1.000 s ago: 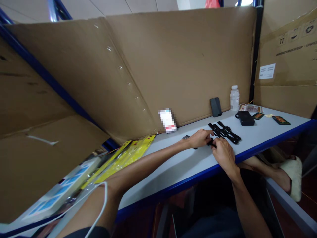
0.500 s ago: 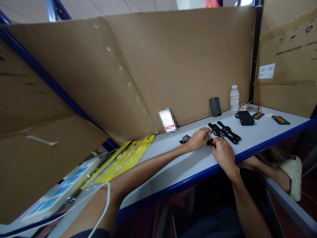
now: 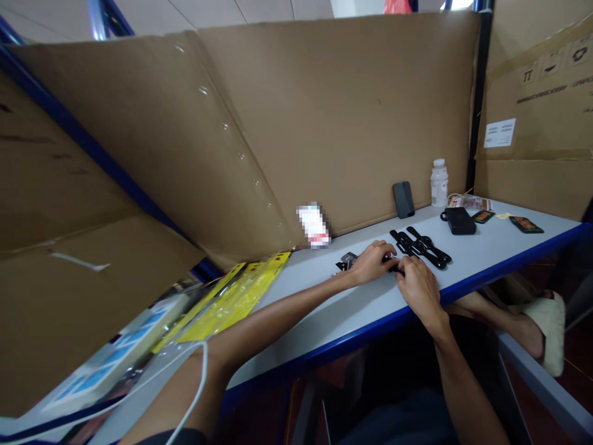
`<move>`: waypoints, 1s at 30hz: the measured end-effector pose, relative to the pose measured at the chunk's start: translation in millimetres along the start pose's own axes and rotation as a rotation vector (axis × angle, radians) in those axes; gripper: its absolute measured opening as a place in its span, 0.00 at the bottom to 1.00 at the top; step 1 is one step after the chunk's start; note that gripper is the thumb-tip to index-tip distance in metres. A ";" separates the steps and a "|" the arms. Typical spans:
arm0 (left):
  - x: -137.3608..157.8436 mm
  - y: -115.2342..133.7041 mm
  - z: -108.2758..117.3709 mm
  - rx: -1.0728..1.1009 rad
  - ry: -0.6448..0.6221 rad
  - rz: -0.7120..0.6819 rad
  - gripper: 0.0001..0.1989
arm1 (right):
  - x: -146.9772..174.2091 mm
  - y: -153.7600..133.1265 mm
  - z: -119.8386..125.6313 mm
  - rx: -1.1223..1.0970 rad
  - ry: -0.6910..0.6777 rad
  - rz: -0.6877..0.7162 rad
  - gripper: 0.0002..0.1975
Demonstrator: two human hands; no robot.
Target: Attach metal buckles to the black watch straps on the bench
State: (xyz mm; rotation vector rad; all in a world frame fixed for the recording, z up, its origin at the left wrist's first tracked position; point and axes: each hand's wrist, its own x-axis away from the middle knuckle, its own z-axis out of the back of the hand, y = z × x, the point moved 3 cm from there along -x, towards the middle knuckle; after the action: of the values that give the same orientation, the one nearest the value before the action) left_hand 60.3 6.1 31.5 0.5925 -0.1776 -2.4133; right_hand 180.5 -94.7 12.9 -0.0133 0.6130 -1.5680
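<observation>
My left hand and my right hand meet over the light grey table. Both have curled fingers closed on a small black strap-like piece, mostly hidden by the fingers. Just beyond them lie several black straps with wider middle parts, similar to wristwatches, side by side on the tabletop. Behind my left wrist sits a small dark and silvery packet, partly covered by the hand.
Yellow-backed plastic sleeves and a white box with blue panels lie to the left. A phone and a bottle stand against the cardboard wall. A black case rests to the right. A white cable crosses my left arm.
My left fingers have shifted slightly down and curled closer around the black piece toward my right hand. My right hand stays in nearly the same place.
</observation>
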 end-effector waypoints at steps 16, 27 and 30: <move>16.1 5.2 -12.6 0.098 0.109 -0.064 0.15 | 0.8 -0.7 2.3 -0.003 0.000 0.001 0.09; 11.2 -0.4 -13.0 0.206 0.132 0.061 0.15 | -0.9 2.2 1.8 -0.030 0.020 0.017 0.05; 9.3 1.4 -10.6 0.244 0.096 0.017 0.13 | -1.1 2.0 2.6 -0.033 0.030 0.026 0.05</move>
State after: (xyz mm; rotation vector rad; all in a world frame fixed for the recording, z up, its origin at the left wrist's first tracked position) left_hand 59.4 -0.6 19.0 0.8115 -0.4381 -2.3579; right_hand 183.5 -94.5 14.7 -0.0069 0.6607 -1.5353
